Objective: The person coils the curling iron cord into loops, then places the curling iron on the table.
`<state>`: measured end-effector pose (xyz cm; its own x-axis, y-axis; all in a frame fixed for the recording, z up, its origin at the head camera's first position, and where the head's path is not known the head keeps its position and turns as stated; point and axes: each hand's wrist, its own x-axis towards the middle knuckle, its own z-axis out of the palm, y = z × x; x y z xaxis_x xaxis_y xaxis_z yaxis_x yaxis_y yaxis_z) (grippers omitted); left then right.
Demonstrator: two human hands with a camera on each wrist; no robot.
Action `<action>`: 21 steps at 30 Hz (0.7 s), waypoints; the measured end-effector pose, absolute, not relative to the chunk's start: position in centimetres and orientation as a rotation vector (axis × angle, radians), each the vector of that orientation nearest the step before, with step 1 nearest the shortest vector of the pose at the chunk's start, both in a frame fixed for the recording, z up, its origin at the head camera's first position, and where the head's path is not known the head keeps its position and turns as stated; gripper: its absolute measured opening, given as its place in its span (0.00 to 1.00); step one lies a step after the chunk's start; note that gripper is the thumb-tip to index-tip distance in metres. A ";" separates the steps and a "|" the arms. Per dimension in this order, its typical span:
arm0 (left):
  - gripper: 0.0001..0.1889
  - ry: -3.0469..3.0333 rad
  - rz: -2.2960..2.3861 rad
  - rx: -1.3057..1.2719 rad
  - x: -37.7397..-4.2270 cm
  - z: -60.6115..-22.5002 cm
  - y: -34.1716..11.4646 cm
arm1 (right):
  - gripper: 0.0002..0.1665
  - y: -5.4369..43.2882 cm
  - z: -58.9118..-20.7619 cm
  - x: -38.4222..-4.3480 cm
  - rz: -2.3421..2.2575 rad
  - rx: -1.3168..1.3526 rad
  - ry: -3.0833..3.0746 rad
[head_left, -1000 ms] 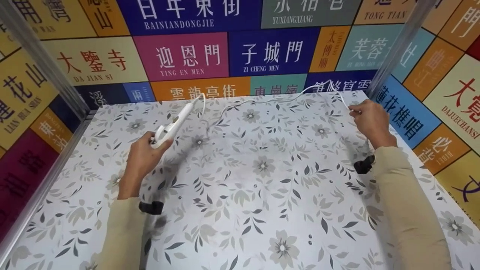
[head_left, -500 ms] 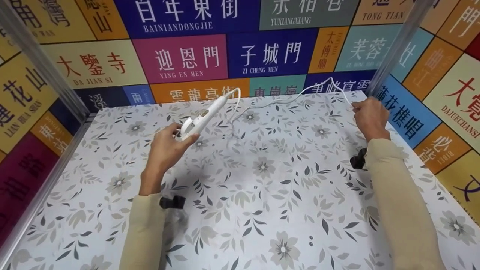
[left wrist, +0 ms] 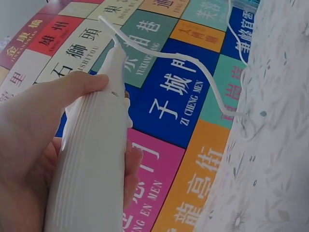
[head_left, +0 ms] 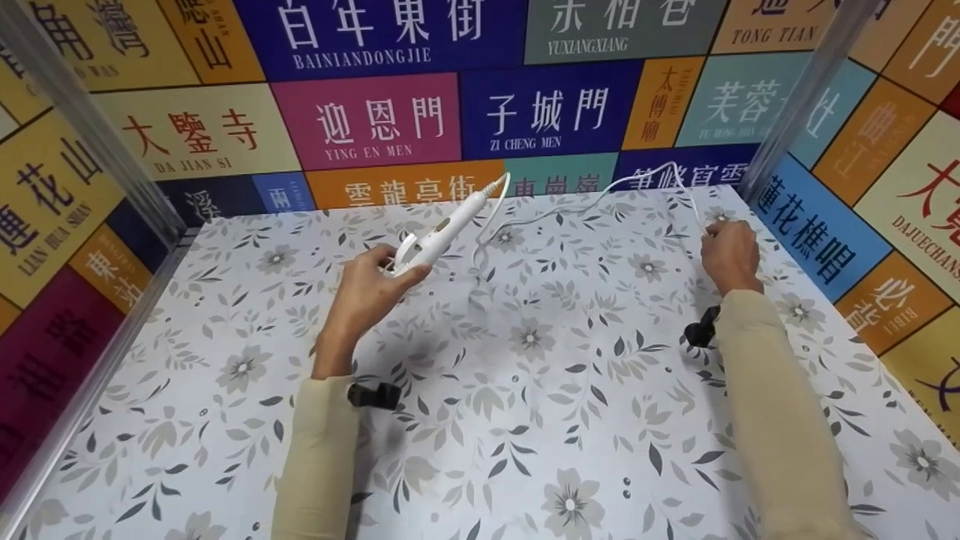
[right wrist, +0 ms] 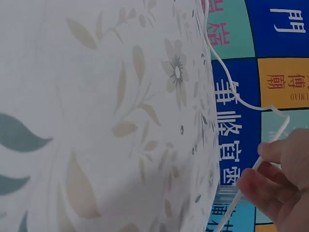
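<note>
Floral tabletop (head_left: 540, 427); multicoloured lettered walls (head_left: 480, 112); corner posts (head_left: 814, 90).

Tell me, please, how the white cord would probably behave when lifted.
The white cord will probably flop, as it runs in loose curves. It looks light, being thin. It may keep some kinks, given the sharp bend near the right grip.

An appliance (head_left: 451, 228) sits in the left hand (head_left: 367, 294) above the surface (head_left: 540, 409); from its far end a cord (left wrist: 186, 57) runs rightward to the right hand (head_left: 730, 255), the wall (head_left: 364, 116) behind.
</note>
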<state>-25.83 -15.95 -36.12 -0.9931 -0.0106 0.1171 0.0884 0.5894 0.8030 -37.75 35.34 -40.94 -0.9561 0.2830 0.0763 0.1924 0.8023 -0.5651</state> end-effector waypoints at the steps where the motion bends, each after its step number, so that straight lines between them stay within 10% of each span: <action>1: 0.26 -2.697 -1.384 -0.071 -25.9 -36.1 -15.8 | 0.25 35.4 -41.1 -37.7 0.885 -0.360 -2.864; 21: 0.28 -2.715 -1.343 -0.156 -25.6 -36.0 -15.1 | 0.48 28.9 -41.4 -35.8 0.971 -0.165 -3.135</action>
